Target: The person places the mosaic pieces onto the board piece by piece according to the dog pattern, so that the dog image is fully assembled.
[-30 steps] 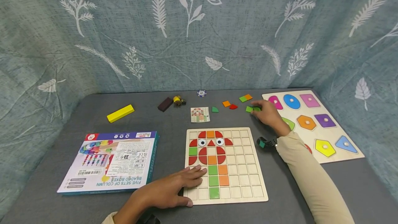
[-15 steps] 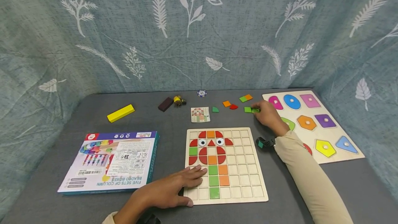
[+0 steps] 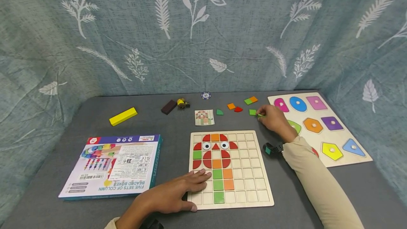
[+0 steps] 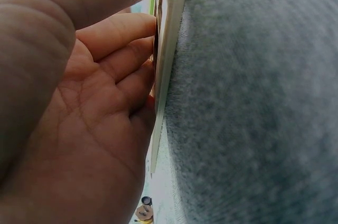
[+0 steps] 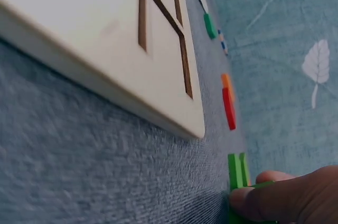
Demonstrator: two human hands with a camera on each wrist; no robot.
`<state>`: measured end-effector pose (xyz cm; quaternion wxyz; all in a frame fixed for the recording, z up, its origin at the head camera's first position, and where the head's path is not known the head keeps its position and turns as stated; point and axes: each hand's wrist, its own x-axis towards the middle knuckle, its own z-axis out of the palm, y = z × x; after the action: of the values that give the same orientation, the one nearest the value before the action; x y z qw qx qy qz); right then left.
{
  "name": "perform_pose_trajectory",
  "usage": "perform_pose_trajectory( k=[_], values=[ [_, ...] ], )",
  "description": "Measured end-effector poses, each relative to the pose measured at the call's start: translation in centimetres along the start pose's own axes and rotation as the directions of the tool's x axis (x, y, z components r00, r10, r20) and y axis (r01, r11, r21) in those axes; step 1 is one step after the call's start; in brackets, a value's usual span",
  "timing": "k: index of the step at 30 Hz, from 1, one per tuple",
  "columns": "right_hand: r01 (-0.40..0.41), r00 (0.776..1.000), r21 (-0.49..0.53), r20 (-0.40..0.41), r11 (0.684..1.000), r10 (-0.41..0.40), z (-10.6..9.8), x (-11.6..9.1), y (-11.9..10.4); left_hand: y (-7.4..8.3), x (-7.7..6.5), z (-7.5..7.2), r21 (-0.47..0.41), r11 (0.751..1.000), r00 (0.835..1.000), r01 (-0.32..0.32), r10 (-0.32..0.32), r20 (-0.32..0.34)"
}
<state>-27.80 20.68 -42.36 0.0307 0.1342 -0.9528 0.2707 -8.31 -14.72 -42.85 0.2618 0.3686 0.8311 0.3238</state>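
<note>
My left hand (image 3: 175, 192) rests on the lower left corner of a wooden grid board (image 3: 251, 186), fingers extended over its squares and thumb at the near edge. Red, orange and green tiles plus two eye tiles fill part of the grid. At the back right, my right hand (image 3: 273, 117) pinches a green square tile (image 3: 260, 115) between thumb and fingers, tilted in the head view. Just left of it lies another green square tile (image 3: 252, 112). In the right wrist view the thumb (image 5: 248, 203) presses on green, with a green tile (image 5: 236, 171) beyond.
A picture card (image 3: 204, 117) lies behind the board, with green, orange and red pieces (image 3: 238, 109) nearby. A shape puzzle (image 3: 346, 153) sits at right, partly under the right forearm. At left are a boxed toy (image 3: 111, 167), a yellow block (image 3: 123, 116) and a dark block (image 3: 169, 107).
The right hand's fingers have shifted slightly, and the green tile in them now tilts apart from the other green tile, which has slid a little left. The left hand stays put.
</note>
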Motion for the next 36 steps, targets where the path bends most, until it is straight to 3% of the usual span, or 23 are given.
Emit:
perform_pose_trajectory(
  k=[8, 16, 24, 32, 36],
  values=[
    [0.125, 0.990, 0.059, 0.056, 0.990, -0.128, -0.5, -1.3, -1.8, 0.0, 0.0, 0.0, -0.005, 1.000, 1.000, 0.001, -0.001, -0.001],
    [0.190, 0.967, 0.146, 0.142, 0.971, -0.211, 0.2, -2.8, -4.3, 0.0, 0.1, 0.0, -0.001, 1.000, 1.000, -0.002, 0.002, -0.002],
    [0.279, 0.926, 0.173, 0.212, 0.944, -0.313, 0.7, -4.1, -5.5, -0.3, 0.3, 0.2, 0.012, 1.000, 1.000, -0.001, 0.000, 0.005],
    [0.320, 0.891, 0.221, 0.261, 0.921, -0.372, 1.1, -5.2, -6.5, -0.4, 0.2, 0.1, 0.000, 1.000, 1.000, -0.009, 0.009, -0.001],
    [0.339, 0.862, 0.256, 0.299, 0.905, -0.408, 1.4, -5.6, -6.8, -0.4, 0.2, 0.1, 0.001, 1.000, 1.000, -0.009, 0.009, 0.001]
  ],
)
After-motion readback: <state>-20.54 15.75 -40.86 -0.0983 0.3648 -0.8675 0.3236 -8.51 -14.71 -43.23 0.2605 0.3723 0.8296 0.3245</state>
